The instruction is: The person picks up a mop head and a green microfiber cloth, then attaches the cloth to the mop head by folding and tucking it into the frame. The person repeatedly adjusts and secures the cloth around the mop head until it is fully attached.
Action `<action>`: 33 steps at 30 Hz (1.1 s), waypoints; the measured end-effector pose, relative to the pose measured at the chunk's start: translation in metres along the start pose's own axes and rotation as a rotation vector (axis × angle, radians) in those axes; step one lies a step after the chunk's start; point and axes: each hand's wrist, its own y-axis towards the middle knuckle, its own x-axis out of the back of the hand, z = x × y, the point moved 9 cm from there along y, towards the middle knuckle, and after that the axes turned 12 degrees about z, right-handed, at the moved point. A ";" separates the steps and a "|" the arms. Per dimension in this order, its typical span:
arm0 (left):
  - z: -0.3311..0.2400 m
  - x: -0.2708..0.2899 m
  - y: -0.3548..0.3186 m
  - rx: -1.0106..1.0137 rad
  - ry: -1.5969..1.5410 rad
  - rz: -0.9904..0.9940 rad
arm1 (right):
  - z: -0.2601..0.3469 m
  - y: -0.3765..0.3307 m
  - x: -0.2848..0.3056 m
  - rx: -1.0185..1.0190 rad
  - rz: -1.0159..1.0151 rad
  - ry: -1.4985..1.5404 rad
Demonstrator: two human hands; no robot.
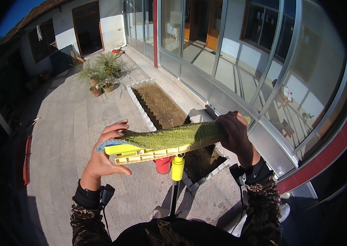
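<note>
In front of me is a flat mop head, its frame pale yellow (140, 156) and its pad fuzzy green (161, 136) with a blue edge. My right hand (234, 129) is closed round the right end of the pad. Around the left end, my left hand (104, 153) is spread, with fingers above the head and the thumb stretched out below it. The palm is close to the blue edge; whether it presses there I cannot tell. A bright yellow joint (177, 168) links the head to a dark pole (174, 197), which runs down toward my body.
Behind the mop, a soil bed (161, 107) has a scalloped white border. A red object (163, 165), partly hidden, stands by the pole. Potted plants (107, 67) are farther off on the paved ground (66, 135). A glazed metal-framed wall (210, 74) runs along the right.
</note>
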 end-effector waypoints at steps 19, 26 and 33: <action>0.039 -0.001 -0.033 0.290 -0.100 -0.415 | 0.008 0.004 -0.009 -0.169 0.084 0.047; 0.038 -0.003 -0.032 0.312 -0.154 -0.429 | 0.049 -0.002 -0.032 -0.138 -0.083 -0.059; 0.034 -0.006 -0.028 0.321 -0.169 -0.418 | 0.056 -0.004 -0.041 0.015 -0.073 -0.147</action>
